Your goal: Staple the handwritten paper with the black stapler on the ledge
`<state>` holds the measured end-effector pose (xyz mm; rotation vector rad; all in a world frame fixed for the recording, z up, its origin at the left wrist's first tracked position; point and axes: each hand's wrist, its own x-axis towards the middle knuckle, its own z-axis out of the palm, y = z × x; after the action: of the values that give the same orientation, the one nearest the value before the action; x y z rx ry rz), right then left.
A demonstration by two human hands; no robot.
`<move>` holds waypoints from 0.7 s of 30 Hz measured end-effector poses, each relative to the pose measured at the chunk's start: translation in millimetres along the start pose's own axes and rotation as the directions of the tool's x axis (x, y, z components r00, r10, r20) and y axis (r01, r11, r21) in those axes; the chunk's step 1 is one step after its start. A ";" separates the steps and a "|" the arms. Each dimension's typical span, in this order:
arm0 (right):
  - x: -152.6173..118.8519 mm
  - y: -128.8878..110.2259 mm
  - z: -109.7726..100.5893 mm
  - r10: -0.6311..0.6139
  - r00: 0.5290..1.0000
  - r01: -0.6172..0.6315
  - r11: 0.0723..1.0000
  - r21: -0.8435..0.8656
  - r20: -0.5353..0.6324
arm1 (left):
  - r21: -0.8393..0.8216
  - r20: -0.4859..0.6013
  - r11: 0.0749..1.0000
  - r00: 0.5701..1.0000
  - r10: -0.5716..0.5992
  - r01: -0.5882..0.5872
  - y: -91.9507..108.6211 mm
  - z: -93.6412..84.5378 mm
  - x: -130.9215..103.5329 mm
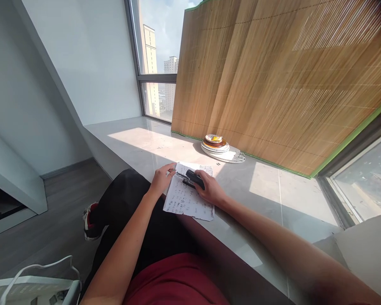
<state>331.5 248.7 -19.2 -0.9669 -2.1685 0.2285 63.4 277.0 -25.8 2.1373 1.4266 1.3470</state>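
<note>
A black stapler point(195, 179) lies over a handwritten sheet of paper point(180, 199), its top part raised from its base. My right hand point(210, 189) is closed around the stapler's rear, from the right. A thin metal part reaches left from the stapler towards my left hand point(162, 178). The fingers of that hand are pinched together at the metal part's tip, by the paper's upper left edge. What sits between those fingertips is too small to make out. Handwriting covers the paper, whose near edge looks torn.
On the tiled window ledge point(266, 203) a stack of plates point(214, 147) stands beyond the paper, with a small yellow item point(216, 138) on top. Small dark bits point(218, 163) lie near it. A bamboo blind point(257, 84) covers much of the window. A white cable point(41, 265) is at lower left.
</note>
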 end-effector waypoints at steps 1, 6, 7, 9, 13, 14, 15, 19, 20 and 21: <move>0.0 0.7 0.4 0.001 1.000 -0.001 1.000 -0.003 -0.002 | -0.006 -0.003 1.000 1.000 -0.021 0.021 0.4 -0.1 -0.1; 0.0 4.0 2.2 0.003 1.000 -0.003 1.000 0.000 0.002 | 0.053 0.028 0.999 1.000 -0.007 0.006 2.2 -1.1 0.8; 0.0 4.3 2.3 0.003 1.000 -0.003 1.000 0.000 0.004 | 0.075 0.047 0.997 0.999 0.016 -0.020 3.1 -1.2 1.3; -0.1 4.1 2.2 0.000 1.000 0.000 1.000 -0.001 0.010 | 0.119 0.086 0.991 0.995 0.056 -0.066 5.5 -0.9 2.1; -0.7 2.3 1.2 -0.008 1.000 0.008 1.000 0.011 0.023 | 0.187 0.132 0.975 0.987 0.093 -0.117 10.7 -0.3 2.6; -0.9 1.9 1.0 -0.010 1.000 0.010 1.000 0.014 0.026 | 0.189 0.151 0.974 0.984 0.094 -0.122 11.8 -0.5 2.4; -1.1 1.7 0.8 -0.012 1.000 0.011 1.000 0.016 0.028 | 0.183 0.175 0.975 0.980 0.090 -0.123 12.7 -0.9 2.3; -1.6 1.3 0.3 -0.006 0.999 0.006 1.000 0.013 0.032 | 0.111 0.251 0.991 0.967 0.047 -0.077 14.9 -3.2 2.1; -1.6 1.2 0.2 -0.007 0.999 0.007 1.000 0.011 0.032 | 0.094 0.257 0.994 0.966 0.038 -0.064 15.3 -3.7 2.3; -1.5 0.9 0.0 -0.010 0.999 0.010 1.000 0.009 0.033 | 0.079 0.259 0.995 0.965 0.031 -0.053 15.7 -4.1 2.4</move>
<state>332.7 248.3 -20.5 -0.9537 -2.2002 0.2508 69.9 270.2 -12.4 2.3093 1.3631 0.9911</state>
